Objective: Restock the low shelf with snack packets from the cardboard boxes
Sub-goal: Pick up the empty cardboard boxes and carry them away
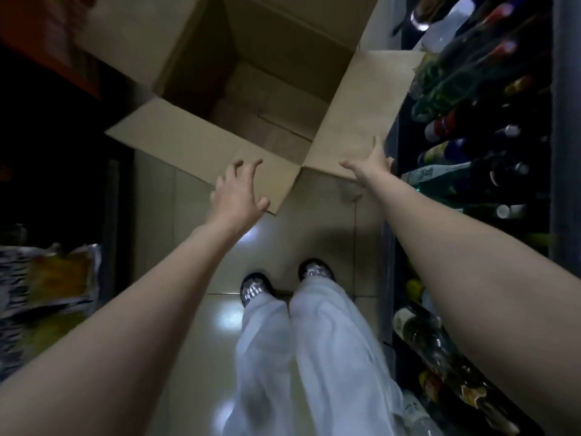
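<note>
Two bare arms reach forward over a tiled floor [327, 215] toward an open cardboard box [195, 58] standing in a narrow aisle. Left hand [239, 191], fingers spread and slightly curled, is at the corner of the near flap [201, 152]; whether it touches the flap cannot be told. Right hand [371, 166], fingers extended, rests against the edge of the right flap [364, 105]; neither hand grips anything. Box interior shows only bare cardboard bottom. Snack packets [56, 278] lie on the shelf at left, blurred. Bottles [456, 127] fill the rack at right. Below, white trousers [314, 357] and dark shoes [254, 286] of the person.
</note>
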